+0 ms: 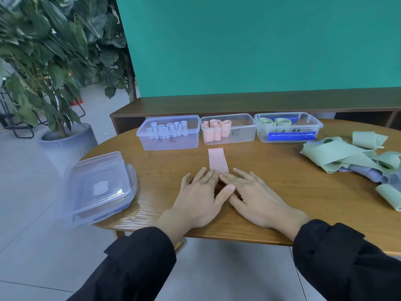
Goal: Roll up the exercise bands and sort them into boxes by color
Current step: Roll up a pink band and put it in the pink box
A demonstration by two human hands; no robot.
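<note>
Black sleeves come in from the near edge, and both hands lie flat on the round wooden table. Left hand and right hand sit side by side with their fingers straight and spread, fingertips pressing down on the near end of a pink band. Neither hand curls round anything; the left thumb lies across toward the right hand, and whatever part of the band is under the palms I cannot see. The free end of the pink band stretches away from the hands toward the boxes, flat on the wood, with pale print on it.

Along the far edge of the table stand three clear boxes in a row. The left box holds pale lilac-white rolls standing on end. The middle box holds pink rolls and stands just beyond the band's far end. The right box holds two green rolls, with blue clips showing at its front and back.

On the right of the table lies a loose heap of green bands, with some lilac bands under and beside it, well apart from the hands. On the table's left edge sits a stack of clear lids, partly overhanging. Beyond the table stand a low wooden shelf, a teal wall and a potted plant on the left.
</note>
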